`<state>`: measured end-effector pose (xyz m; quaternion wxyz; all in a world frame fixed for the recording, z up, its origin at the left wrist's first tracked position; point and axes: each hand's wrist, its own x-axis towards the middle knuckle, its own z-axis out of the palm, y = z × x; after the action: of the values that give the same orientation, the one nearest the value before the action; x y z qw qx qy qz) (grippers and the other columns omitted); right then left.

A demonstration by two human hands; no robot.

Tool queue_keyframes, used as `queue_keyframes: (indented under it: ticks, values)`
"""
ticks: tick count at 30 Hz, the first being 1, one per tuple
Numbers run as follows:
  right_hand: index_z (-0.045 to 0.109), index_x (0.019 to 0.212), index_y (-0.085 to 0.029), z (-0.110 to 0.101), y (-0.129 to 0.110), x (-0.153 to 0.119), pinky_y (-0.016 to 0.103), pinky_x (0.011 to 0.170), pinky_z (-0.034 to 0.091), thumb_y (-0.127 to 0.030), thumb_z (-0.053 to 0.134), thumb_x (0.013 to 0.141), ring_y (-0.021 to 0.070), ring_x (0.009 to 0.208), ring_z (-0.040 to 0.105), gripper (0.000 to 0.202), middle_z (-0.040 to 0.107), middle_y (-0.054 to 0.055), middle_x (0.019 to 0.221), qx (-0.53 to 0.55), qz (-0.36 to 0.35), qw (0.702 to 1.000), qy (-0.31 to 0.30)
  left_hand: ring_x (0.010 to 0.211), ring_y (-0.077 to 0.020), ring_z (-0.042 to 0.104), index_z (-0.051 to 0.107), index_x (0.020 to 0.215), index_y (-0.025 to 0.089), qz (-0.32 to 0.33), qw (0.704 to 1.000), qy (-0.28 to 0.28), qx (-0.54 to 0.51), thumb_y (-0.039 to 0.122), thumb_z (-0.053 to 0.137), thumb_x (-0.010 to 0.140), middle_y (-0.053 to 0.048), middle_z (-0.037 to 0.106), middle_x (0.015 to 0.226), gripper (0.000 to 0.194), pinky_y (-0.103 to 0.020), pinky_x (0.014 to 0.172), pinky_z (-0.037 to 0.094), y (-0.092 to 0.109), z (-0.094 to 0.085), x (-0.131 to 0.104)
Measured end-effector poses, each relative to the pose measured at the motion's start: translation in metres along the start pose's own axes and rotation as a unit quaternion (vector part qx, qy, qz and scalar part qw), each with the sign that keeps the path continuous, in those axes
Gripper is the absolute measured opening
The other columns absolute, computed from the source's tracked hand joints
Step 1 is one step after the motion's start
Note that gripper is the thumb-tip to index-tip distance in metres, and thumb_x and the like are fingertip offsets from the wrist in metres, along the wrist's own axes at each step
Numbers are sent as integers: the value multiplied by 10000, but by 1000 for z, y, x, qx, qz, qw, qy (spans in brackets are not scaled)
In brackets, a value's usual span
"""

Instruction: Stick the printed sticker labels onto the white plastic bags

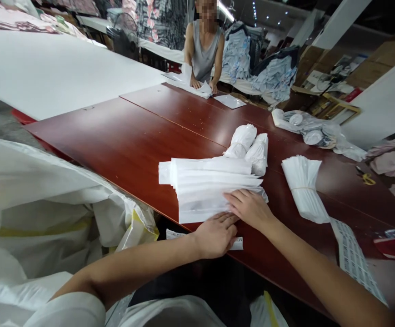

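Note:
A fanned stack of thin white bags or sheets (211, 181) lies on the dark red table (125, 145) in front of me. My left hand (217, 234) is at its near edge, fingers pressed together over the table's edge; what they hold, if anything, is hidden. Flat on the stack's lower right corner rests my right hand (248, 206), fingers extended and touching the left fingertips. A white printed strip (236, 244) shows beneath my left hand. Just behind the stack are two rolled white bundles (241, 140), (258, 154).
Right of the stack are a banded white bundle (302, 188), a printed label strip (356, 256) and yellow-handled scissors (367, 178). Plastic-wrapped items (315, 129) lie farther back. A person (206, 50) handles white sheets across the table. Large white sacks (47, 218) stand at left.

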<state>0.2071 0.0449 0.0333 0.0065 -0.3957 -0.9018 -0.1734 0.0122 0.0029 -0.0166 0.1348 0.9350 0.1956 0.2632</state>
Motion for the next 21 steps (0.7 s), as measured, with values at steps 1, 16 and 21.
queue_keyframes:
  ticks: [1, 16, 21]
  values:
    - [614, 1339, -190, -2, -8, 18, 378, 832, 431, -287, 598, 987, 257, 978, 612, 366, 710, 95, 1098, 12, -20, 1000, 13, 1313, -316, 573, 667, 1038, 91, -4, 1000, -6, 9, 271, 494, 1005, -221, 602, 1407, 252, -453, 1182, 385, 2, 3, -1]
    - [716, 903, -239, -58, -10, 4, 307, 728, 515, -378, 586, 990, 186, 801, 669, 209, 742, 19, 869, 300, 266, 902, 161, 847, -190, 654, 669, 1021, 158, -178, 903, 19, -389, 346, 508, 1006, -62, 713, 938, 248, -308, 773, 536, -56, -46, 45]
    - [725, 1149, -283, -22, -17, -47, 384, 911, 575, -453, 660, 931, 243, 1034, 713, 284, 758, 44, 1121, 442, 363, 811, 125, 755, -155, 601, 657, 914, 146, -197, 836, 7, -513, 478, 604, 962, -38, 670, 841, 339, -272, 689, 498, -64, -33, 50]
